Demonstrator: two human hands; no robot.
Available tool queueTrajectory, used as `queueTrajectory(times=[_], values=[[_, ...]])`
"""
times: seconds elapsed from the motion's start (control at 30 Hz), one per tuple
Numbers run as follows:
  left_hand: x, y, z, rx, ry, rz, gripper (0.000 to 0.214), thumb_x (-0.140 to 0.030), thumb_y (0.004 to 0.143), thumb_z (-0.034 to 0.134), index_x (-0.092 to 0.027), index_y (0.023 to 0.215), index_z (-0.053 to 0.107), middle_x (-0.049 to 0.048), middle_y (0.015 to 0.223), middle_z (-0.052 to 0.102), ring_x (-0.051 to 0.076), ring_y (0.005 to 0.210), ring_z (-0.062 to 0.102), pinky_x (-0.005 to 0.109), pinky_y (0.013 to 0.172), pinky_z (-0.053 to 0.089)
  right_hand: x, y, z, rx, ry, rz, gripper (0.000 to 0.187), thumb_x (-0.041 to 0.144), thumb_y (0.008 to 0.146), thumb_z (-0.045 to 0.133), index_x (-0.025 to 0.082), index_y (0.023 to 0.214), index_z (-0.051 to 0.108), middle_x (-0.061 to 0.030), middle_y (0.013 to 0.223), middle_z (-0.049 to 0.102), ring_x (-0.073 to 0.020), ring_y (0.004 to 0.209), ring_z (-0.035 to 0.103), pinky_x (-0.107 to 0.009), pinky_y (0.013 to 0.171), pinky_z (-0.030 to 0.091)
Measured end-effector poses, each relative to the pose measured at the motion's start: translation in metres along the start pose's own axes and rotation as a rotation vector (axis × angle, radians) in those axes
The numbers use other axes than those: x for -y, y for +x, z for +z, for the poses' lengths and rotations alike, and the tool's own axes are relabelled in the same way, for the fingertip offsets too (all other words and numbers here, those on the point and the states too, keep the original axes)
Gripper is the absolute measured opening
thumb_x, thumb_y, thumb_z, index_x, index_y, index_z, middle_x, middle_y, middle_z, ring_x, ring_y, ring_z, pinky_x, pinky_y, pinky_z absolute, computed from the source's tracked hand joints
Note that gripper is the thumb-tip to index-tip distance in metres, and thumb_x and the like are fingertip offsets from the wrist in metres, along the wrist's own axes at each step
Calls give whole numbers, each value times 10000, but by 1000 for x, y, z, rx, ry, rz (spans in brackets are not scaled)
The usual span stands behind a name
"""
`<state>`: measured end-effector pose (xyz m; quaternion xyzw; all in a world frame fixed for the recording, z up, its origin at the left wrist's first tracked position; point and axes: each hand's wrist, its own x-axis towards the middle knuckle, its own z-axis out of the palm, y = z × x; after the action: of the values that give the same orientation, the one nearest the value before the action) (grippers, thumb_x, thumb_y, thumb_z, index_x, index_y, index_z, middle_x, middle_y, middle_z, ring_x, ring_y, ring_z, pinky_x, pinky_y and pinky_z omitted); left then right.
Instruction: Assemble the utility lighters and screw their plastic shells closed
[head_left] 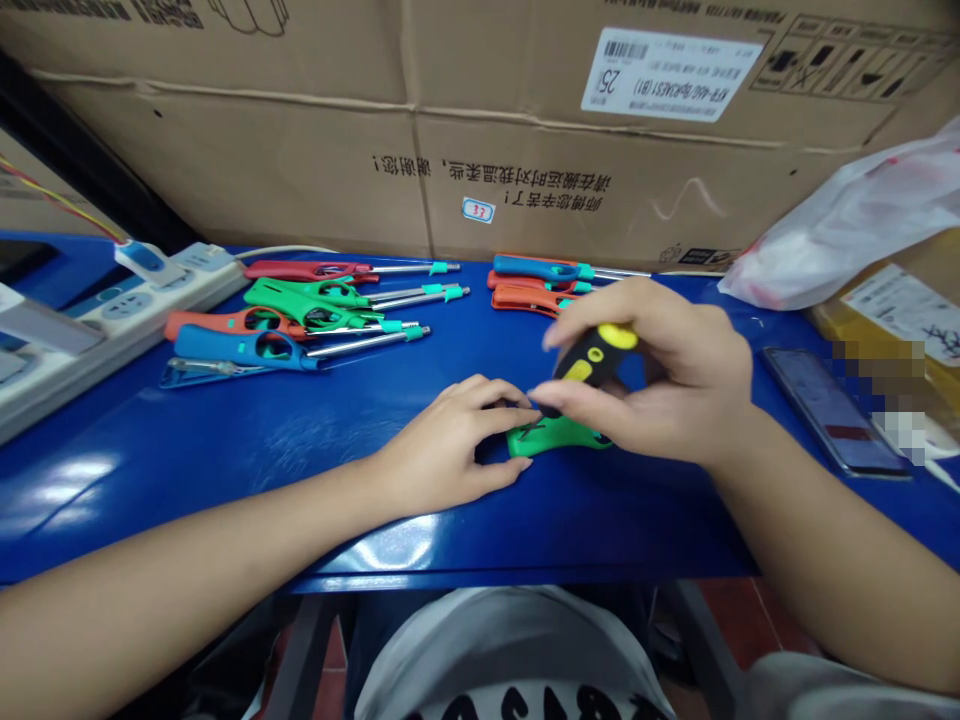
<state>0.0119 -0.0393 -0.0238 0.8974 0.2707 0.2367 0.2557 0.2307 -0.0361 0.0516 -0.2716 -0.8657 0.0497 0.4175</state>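
Observation:
A green utility lighter (pixel 564 437) lies on the blue table near its front edge. My left hand (pixel 442 440) rests on the table and holds the lighter's left end between thumb and fingers. My right hand (pixel 675 375) is closed around a black and yellow screwdriver (pixel 589 358). The screwdriver is tilted, with its lower end over the left part of the green lighter. Whether its tip sits in a screw is too small to tell. My right hand covers the lighter's far right end.
Several lighters in red, green (pixel 304 295), orange and blue (pixel 244 347) lie at the back left. Others, blue (pixel 536 267) and orange (pixel 532 297), lie behind my right hand. A power strip (pixel 127 305), a phone (pixel 836 410), a plastic bag (pixel 847 215) and a large carton (pixel 300 150) surround the work area.

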Motion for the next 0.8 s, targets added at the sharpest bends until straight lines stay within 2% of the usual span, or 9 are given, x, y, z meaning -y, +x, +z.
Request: queueTrajectory(times=[0.1,0.23,0.33,0.43,0.5,0.57,0.67,0.73,0.8], values=[[0,0,0,15,-9,9,296,-295,915,717,-218,1201,714,68,1231,697,246,1102,607,418,996,482,1,0,1,-51,-78,-61,165,387,913,722,252,879,633,16,770,708,-145,616,638,-278,567,530],[1,2,0,27,-9,12,287,-302,921,716,-209,1193,715,55,1206,726,232,1054,618,411,985,482,4,-2,-3,100,75,29,269,331,1042,454,221,1177,659,-65,1095,760,-182,839,731,-322,743,596],[2,2,0,19,-9,17,276,-291,934,701,-203,1195,717,63,1208,734,243,1079,632,415,994,484,4,-2,-2,99,81,38,290,263,1005,544,249,1278,639,-52,1138,771,-169,791,737,-317,723,616],[3,1,1,11,-11,24,301,-289,939,698,-193,1224,715,73,1224,730,255,1103,635,423,999,485,1,-1,1,3,-63,-106,202,242,932,686,277,1130,700,2,964,805,-163,709,736,-285,648,608],[3,1,1,5,-26,25,333,-284,934,706,-184,1251,707,77,1221,725,246,1098,632,417,1011,481,-1,-1,0,-9,-100,-170,157,256,936,683,264,1090,711,14,908,808,-157,718,750,-260,643,602],[2,1,2,-14,-39,23,346,-274,919,724,-173,1250,708,73,1172,723,227,1065,627,390,1000,486,-2,-2,-3,64,-48,-151,267,231,982,574,222,1230,673,-34,1082,803,-178,906,771,-273,770,616],[2,1,2,-40,-38,18,328,-270,900,745,-168,1211,724,62,1102,713,205,1010,619,353,956,497,-3,-3,-7,164,77,-86,452,168,996,461,170,1442,533,-98,1374,691,-206,1146,716,-322,937,592],[1,1,2,-50,-30,17,316,-270,897,747,-165,1194,730,60,1090,711,203,991,614,347,940,498,-3,-3,-5,150,82,-80,425,180,993,512,158,1415,555,-90,1338,709,-188,1087,730,-293,918,590],[1,1,2,-53,-19,22,308,-259,894,748,-159,1186,735,60,1075,715,202,965,610,346,925,500,-3,-4,-1,77,23,-117,311,216,960,639,140,1262,650,-60,1152,778,-149,916,750,-229,828,590]])
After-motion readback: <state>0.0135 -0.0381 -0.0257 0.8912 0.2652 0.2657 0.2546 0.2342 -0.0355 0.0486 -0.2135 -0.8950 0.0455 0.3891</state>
